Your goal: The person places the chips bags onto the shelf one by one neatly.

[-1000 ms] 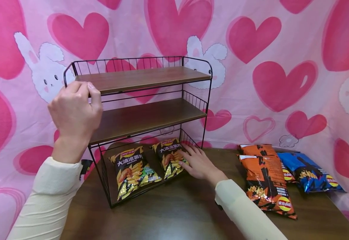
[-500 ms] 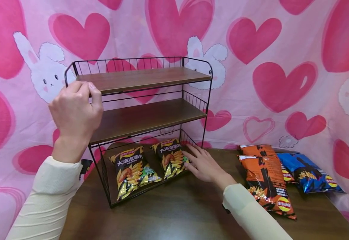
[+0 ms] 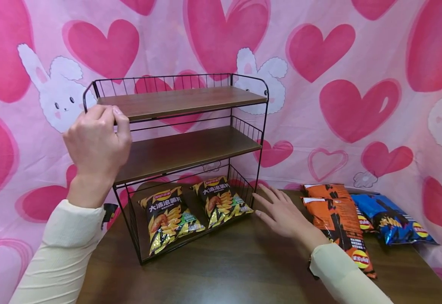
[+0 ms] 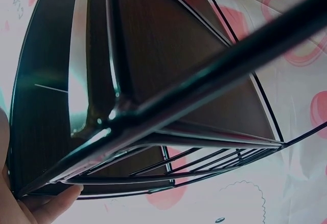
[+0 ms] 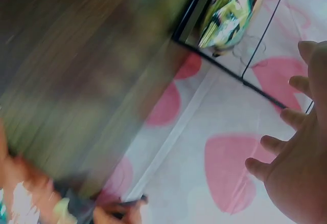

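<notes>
My left hand (image 3: 98, 141) grips the upper left front corner of a three-tier rack (image 3: 190, 100) with brown boards and a black wire frame. In the left wrist view its fingertips (image 4: 61, 203) show at the frame's bar; the rest is mostly out of sight. Two black-and-gold potato chip bags lie side by side on the bottom tier, a left bag (image 3: 168, 217) and a right bag (image 3: 221, 200). My right hand (image 3: 284, 216) hovers just right of the rack with its fingers spread, holding nothing and apart from the right bag.
Right of my right hand, an orange chip bag (image 3: 338, 223) overlaps another orange bag (image 3: 325, 190) behind it. A blue chip bag (image 3: 392, 217) lies beside them near the table's right edge. A pink heart-patterned cloth (image 3: 319, 114) hangs behind the table (image 3: 221, 270).
My right hand has come off the right chip bag and moved right, out of the rack's bottom tier. The left hand keeps its hold on the rack, and both bags stay put.
</notes>
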Tool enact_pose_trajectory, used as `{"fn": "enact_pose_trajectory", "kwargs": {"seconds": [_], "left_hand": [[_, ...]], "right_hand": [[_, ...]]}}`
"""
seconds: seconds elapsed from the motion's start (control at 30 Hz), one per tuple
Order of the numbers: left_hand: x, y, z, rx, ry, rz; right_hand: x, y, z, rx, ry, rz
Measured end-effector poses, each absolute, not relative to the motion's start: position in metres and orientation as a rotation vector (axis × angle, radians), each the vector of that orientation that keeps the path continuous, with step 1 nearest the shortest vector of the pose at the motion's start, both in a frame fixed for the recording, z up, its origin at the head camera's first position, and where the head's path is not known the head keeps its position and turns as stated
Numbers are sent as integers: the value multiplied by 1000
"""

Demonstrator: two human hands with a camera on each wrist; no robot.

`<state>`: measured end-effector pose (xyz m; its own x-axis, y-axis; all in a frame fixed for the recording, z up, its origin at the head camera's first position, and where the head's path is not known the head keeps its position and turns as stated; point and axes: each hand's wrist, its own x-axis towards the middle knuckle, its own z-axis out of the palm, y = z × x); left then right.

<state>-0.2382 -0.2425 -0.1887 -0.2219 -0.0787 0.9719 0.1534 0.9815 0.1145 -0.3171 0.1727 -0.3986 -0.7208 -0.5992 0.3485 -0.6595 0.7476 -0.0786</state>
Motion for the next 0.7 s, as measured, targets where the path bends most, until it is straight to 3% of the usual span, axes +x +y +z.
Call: {"fn": "enact_pose_trajectory", "kwargs": {"seconds": [0.33,0.7], "left_hand": [[-238,-243,-189,-65,-1789,-207],[-237,-244,-189,-71,-1796,-200]], "right_hand": [[-296,229,-403,751,-2750,211],[-277,287,-420,185,-3049,260]]}}
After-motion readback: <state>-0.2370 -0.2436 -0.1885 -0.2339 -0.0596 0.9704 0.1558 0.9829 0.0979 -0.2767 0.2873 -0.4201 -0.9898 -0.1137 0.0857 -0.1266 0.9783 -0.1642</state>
